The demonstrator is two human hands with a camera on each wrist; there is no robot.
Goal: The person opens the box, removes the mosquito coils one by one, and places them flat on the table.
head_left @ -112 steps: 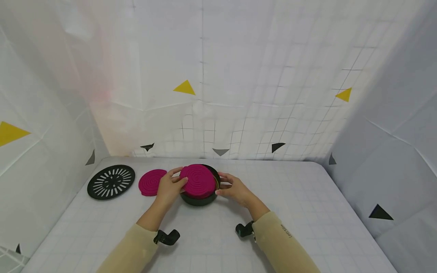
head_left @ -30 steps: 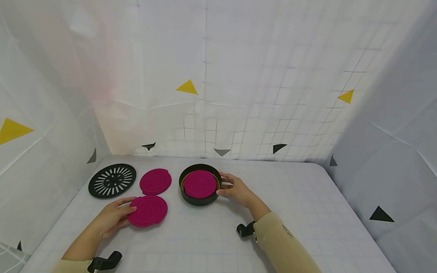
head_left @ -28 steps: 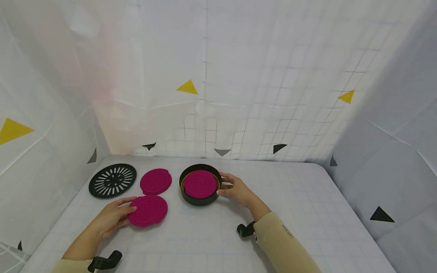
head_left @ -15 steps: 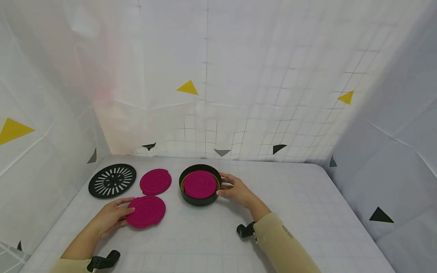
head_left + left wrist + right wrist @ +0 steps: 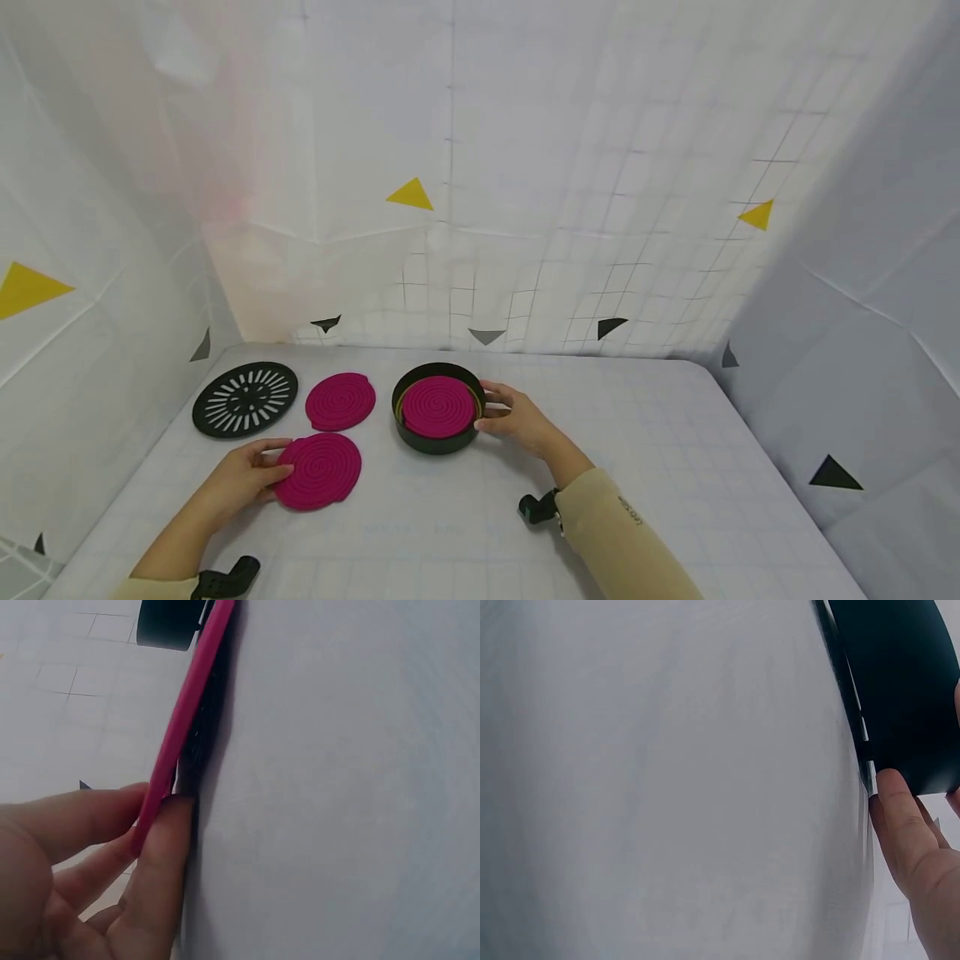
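Note:
My left hand (image 5: pixel 238 479) pinches the left edge of a magenta round coaster (image 5: pixel 324 471) with a spiral pattern. In the left wrist view that coaster (image 5: pixel 176 727) is seen edge-on, tilted just above the table, between thumb and fingers. A black round holder (image 5: pixel 435 445) with a low wall stands right of centre. Inside it lies another magenta spiral coaster (image 5: pixel 439 406), with a thin yellow-green rim showing around it. My right hand (image 5: pixel 517 419) grips the holder's right side; in the right wrist view its digits touch the dark wall (image 5: pixel 904 697).
A third magenta coaster (image 5: pixel 340 401) lies flat behind the left hand's coaster. At the far left is a black slotted disc (image 5: pixel 245 399). The white table (image 5: pixel 660 467) is bordered by white sheeting at the back and sides.
My left hand has lifted a magenta coaster off the holder and carried it left and nearer to me. Lately it has drifted slightly left and tilted. The right hand has stayed on the holder.

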